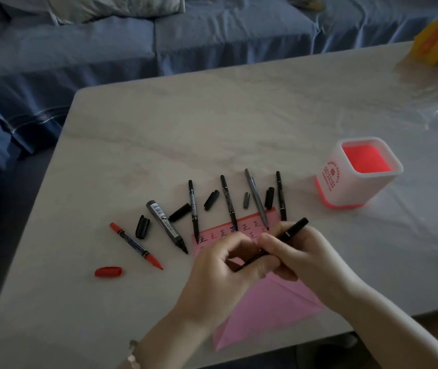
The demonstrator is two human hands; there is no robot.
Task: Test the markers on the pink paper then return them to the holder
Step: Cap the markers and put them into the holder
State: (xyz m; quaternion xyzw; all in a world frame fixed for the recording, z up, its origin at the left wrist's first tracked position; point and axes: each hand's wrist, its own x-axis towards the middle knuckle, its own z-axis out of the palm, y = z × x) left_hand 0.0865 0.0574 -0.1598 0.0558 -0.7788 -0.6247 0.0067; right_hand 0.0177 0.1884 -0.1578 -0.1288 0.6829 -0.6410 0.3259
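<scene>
On the table [212, 123], nearest the left edge, lie a red cap [108, 272] and an uncapped red marker [135, 245]. Next come a black cap [142, 226], a thick grey marker [166, 225] and a fan of slim black markers [193, 210], their tips reaching the far edge of the pink paper [271, 302], with loose caps between them. Over the paper, near the front edge, the left hand [221, 275] pinches the low end of a black pen [288, 235] while the right hand [305, 255] grips its barrel. Toward the right edge stands the white holder [356, 174], red inside.
</scene>
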